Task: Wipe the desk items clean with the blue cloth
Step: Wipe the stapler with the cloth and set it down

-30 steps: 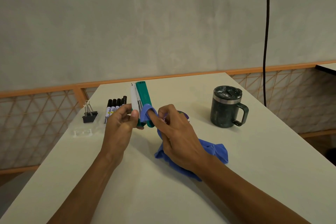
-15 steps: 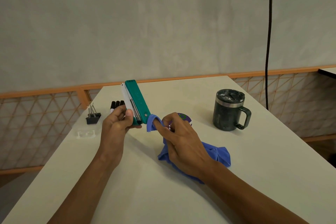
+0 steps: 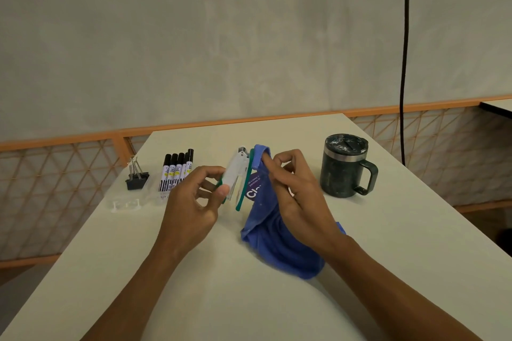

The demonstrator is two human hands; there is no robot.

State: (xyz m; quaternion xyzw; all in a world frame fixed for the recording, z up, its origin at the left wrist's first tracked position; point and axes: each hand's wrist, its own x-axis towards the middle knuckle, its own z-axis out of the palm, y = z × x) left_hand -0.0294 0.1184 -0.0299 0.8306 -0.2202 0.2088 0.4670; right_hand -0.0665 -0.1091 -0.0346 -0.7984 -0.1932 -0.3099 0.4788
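My left hand (image 3: 194, 202) pinches a green and white stapler (image 3: 236, 174), held above the white table (image 3: 194, 299) with its white underside facing me and its green arm swung apart. My right hand (image 3: 296, 191) holds the blue cloth (image 3: 279, 246), with a fold wrapped over the forefinger and pressed on the stapler's far end. The rest of the cloth hangs down onto the table. A round purple item (image 3: 253, 188) with white lettering lies partly hidden behind the stapler and cloth.
A row of black markers (image 3: 177, 167) and black binder clips (image 3: 136, 176) lie at the far left, with a small clear plastic piece (image 3: 124, 204) in front. A dark green lidded mug (image 3: 345, 165) stands at the right. A black cable (image 3: 404, 58) hangs by the wall.
My left hand has turned the stapler over, so its white underside faces me. The cloth-covered forefinger of my right hand has moved from the near end up to the far end.
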